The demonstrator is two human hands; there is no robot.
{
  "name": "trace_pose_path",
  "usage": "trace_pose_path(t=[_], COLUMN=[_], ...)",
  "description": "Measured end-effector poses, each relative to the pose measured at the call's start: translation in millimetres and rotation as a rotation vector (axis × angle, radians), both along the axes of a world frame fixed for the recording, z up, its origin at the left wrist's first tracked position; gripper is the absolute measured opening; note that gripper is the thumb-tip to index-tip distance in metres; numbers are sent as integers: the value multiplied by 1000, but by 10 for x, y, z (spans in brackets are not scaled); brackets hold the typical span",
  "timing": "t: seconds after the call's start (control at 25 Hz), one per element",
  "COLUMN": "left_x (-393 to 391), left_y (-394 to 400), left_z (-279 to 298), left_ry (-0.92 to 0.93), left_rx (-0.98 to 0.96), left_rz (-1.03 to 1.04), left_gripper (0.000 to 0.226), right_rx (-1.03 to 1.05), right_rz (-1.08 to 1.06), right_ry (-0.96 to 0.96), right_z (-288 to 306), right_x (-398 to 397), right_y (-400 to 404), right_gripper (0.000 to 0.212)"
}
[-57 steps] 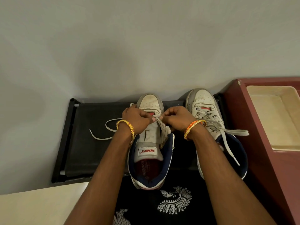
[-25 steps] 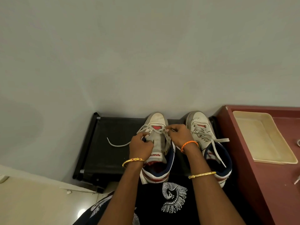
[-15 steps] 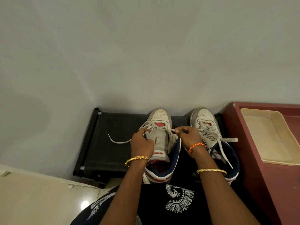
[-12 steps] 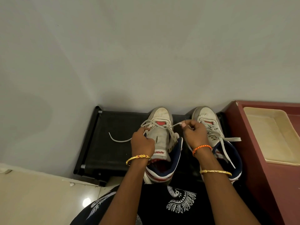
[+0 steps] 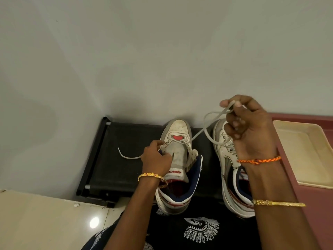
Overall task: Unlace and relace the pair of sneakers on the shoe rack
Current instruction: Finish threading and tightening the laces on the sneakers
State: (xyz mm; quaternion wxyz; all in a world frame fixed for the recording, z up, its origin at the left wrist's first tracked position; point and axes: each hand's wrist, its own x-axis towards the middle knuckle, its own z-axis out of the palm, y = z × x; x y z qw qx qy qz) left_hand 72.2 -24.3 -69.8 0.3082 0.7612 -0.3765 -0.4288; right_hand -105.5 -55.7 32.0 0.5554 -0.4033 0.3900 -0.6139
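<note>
Two white sneakers with navy collars stand side by side on the black shoe rack (image 5: 126, 159). The left sneaker (image 5: 178, 159) has its lace threaded only through the eyelets nearest the toe. My left hand (image 5: 155, 159) grips that shoe's left eyelet flap beside the tongue. My right hand (image 5: 246, 130) is raised above the right sneaker (image 5: 227, 156) and pinches the grey-white lace (image 5: 207, 127), which runs taut from the left sneaker's toe eyelets up to my fingers. The lace's other end (image 5: 126, 156) lies loose on the rack to the left.
A grey wall stands right behind the rack. A maroon cabinet top (image 5: 317, 204) on the right carries a cream tray (image 5: 306, 152). Pale floor tile (image 5: 45, 222) lies at the lower left. My dark patterned clothing (image 5: 198, 230) fills the bottom middle.
My right hand has risen up and to the right, drawing the lace out of the left sneaker into a long taut line. My left hand has stayed on the shoe's left side.
</note>
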Motion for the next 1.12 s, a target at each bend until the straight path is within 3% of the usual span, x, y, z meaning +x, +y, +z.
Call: trace_pose_path(t=[0.12, 0.16, 0.32, 0.44, 0.64, 0.8, 0.88, 1.04, 1.12], left_x=[94, 143, 309, 315, 285, 215, 205, 243, 284], left_y=[-162, -223, -297, -304, -375, -380, -386, -342, -319], left_z=[155, 196, 41, -51, -133, -138, -164, -126, -44], left_ry=[308, 330, 215, 170, 61, -153, -206, -103, 46], left_rx=[34, 78, 96, 83, 24, -108, -119, -38, -20], left_rz=[129, 145, -48, -87, -94, 18, 70, 74, 123], left_gripper=[19, 15, 21, 11, 13, 8, 21, 7, 21], right_rx=[127, 169, 386, 506, 466, 431, 419, 355, 362], right_rz=[-163, -179, 57, 248, 260, 175, 142, 53, -38], right_ry=[513, 589, 751, 900, 926, 1019, 1056, 1046, 964], right_z=[-349, -476, -842, -1010, -1120, -1093, -1064, -986, -867], right_x=[112, 141, 189, 230, 269, 261, 273, 293, 254], right_y=[-39, -58, -167, -218, -255, -242, -228, -199, -187], right_gripper=[21, 21, 20, 20, 25, 15, 9, 7, 13])
